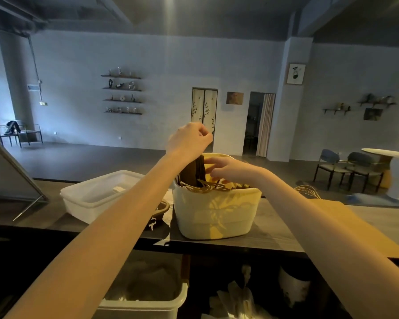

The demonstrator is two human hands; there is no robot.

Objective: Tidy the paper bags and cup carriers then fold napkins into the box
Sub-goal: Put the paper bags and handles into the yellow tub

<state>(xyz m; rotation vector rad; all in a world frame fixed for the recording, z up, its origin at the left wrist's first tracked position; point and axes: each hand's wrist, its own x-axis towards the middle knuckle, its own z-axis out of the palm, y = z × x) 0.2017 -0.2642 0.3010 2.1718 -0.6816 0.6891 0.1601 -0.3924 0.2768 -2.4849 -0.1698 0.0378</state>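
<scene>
A cream plastic tub (214, 212) stands on the dark counter and holds several brown paper bags (192, 173) with twisted handles (211, 187). My left hand (189, 140) is raised above the tub with fingers curled, gripping the top of one upright brown bag. Over the tub's opening, my right hand (228, 169) reaches with spread fingers and touches the bags inside. More brown paper with string handles (308, 191) lies flat on the counter under my right forearm.
A translucent white box (97, 194) with something white inside sits left of the tub. A dark bowl-like item (161, 209) lies between them. Below the counter are a white bin (145, 293) and stacked white items (240, 295). Chairs and a round table (387, 153) stand at the right.
</scene>
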